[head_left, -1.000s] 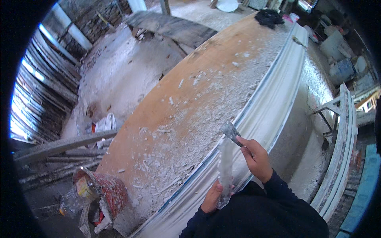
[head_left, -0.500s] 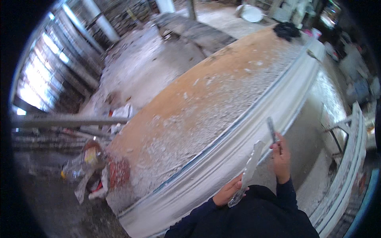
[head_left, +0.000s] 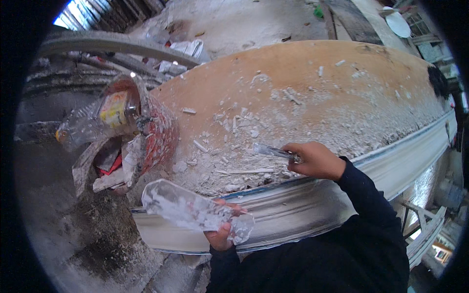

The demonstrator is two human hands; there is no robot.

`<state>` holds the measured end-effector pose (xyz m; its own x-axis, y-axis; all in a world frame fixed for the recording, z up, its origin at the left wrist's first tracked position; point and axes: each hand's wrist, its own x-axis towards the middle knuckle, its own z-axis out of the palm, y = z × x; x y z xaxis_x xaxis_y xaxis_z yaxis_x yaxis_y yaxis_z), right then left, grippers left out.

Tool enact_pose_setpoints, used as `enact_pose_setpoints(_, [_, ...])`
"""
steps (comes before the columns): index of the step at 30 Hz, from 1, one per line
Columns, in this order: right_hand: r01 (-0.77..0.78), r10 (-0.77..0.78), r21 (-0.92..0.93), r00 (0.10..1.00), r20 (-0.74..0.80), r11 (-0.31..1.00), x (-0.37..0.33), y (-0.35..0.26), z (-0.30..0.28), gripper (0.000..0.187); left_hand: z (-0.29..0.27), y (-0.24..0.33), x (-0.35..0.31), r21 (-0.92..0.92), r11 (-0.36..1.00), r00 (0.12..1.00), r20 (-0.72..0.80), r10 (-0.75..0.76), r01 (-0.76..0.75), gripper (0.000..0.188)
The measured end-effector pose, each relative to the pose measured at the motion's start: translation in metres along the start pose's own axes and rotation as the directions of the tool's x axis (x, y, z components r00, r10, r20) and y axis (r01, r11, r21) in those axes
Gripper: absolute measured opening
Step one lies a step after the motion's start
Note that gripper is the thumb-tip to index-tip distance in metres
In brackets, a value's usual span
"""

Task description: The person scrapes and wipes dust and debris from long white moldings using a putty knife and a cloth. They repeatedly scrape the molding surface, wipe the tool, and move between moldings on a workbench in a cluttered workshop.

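My left hand point(head_left: 223, 233) is closed around one end of a long, clear plastic piece point(head_left: 183, 205) with rounded ends, smeared with white plaster. My right hand point(head_left: 312, 160) grips a small flat-bladed scraper point(head_left: 271, 151), its blade pointing left over the tabletop. Below both hands runs a long white ribbed moulding point(head_left: 303, 205) with a blue line along its upper edge. Crumbs and thin sticks of dried plaster point(head_left: 254, 133) lie scattered on the orange-brown board point(head_left: 293, 58) behind it. Neither the scraper nor the plastic piece clearly touches the moulding.
At the left end stands a plaster-crusted red bucket point(head_left: 163, 132) with a clear plastic bottle point(head_left: 93, 117) and scraps in it. A black bundle point(head_left: 437, 82) sits at the board's far right. A white slatted frame point(head_left: 425, 234) stands at lower right. A white round basin point(head_left: 398, 23) is at the back.
My view has turned toward the left end of the board and the bucket. The scraper has swung from upright to pointing left, and the plastic piece now lies flatter, pointing left.
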<state>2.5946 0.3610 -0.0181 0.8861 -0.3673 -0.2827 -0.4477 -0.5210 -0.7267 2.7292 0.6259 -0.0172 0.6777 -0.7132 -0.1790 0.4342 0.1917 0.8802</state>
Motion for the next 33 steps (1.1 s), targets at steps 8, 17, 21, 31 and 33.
enact_pose_setpoints(8, [0.019, 0.041, -0.141, 0.912, 0.408, 0.99, 0.058, 0.001, 0.034, 0.032, -0.023, -0.016, 0.009, 0.034, 0.994, 0.976, -0.194, -0.094, 0.103, 0.058])
enact_pose_setpoints(17, [0.203, -0.126, -0.14, 0.896, 0.426, 0.969, 0.054, 0.012, 0.049, 0.037, -0.025, -0.014, 0.033, -0.052, 0.955, 0.93, -0.216, -0.297, 0.293, 0.056])
enact_pose_setpoints(21, [0.023, 0.002, -0.073, 0.947, 0.321, 0.997, 0.051, 0.021, 0.028, 0.045, -0.017, -0.011, 0.034, -0.074, 0.944, 0.91, -0.25, -0.331, 0.322, 0.057])
enact_pose_setpoints(31, [0.198, -0.166, -0.066, 0.931, 0.324, 0.978, 0.041, 0.025, 0.051, 0.034, -0.008, -0.023, 0.026, -0.134, 0.972, 0.953, -0.21, -0.218, 0.193, 0.063])
enact_pose_setpoints(33, [0.246, -0.206, -0.077, 0.917, 0.342, 0.966, 0.045, 0.025, 0.06, 0.03, -0.006, -0.026, 0.027, -0.117, 0.983, 0.966, -0.2, -0.162, 0.14, 0.064])
